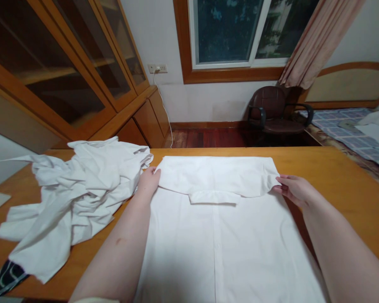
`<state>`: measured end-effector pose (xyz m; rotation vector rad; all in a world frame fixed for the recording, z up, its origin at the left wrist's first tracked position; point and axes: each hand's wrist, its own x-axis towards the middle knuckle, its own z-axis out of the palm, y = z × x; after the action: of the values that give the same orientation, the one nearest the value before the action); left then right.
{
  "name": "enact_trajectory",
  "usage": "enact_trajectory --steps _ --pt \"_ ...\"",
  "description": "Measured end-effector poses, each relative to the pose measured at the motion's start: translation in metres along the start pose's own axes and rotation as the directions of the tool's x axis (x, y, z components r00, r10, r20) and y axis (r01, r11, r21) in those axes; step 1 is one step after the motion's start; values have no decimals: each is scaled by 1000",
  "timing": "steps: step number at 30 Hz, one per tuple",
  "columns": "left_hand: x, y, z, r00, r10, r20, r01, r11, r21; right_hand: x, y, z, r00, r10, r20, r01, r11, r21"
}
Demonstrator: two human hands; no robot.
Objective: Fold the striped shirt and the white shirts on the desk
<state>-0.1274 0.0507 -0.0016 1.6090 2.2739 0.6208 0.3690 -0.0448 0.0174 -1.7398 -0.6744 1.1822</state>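
Note:
A white collared shirt [189,235] lies spread on the wooden table, its button front running down the middle toward me. Its far part is folded over into a band, with the collar [213,197] lying flat at that band's near edge. My left hand [149,181] pinches the left edge of the folded band. At the band's right edge, my right hand [292,188] has the cloth between thumb and fingers. The shirt's near end runs out of view at the bottom.
A crumpled heap of white clothes [88,185] covers the table's left side, with a black patterned cloth [6,277] under its near end. The wooden table [341,202] extends to the right. Beyond stand a glass-door cabinet [113,105], a brown armchair [268,105] and a bed [350,122].

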Motion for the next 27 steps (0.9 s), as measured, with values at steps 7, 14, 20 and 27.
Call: enact_trajectory --steps 7,14,20,27 --pt "-2 3 -4 1000 -9 7 8 999 36 19 7 -7 996 -50 -70 -25 607 -794" --pt "-7 5 -7 998 -15 66 9 996 93 26 9 -14 980 -185 -68 3 358 -934" --pt "-8 3 -8 955 -58 292 0 981 196 10 6 6 870 -480 -117 87 382 -920" --pt "-8 4 -8 987 1 161 -61 928 369 17 20 26 763 -624 167 361 199 -911"
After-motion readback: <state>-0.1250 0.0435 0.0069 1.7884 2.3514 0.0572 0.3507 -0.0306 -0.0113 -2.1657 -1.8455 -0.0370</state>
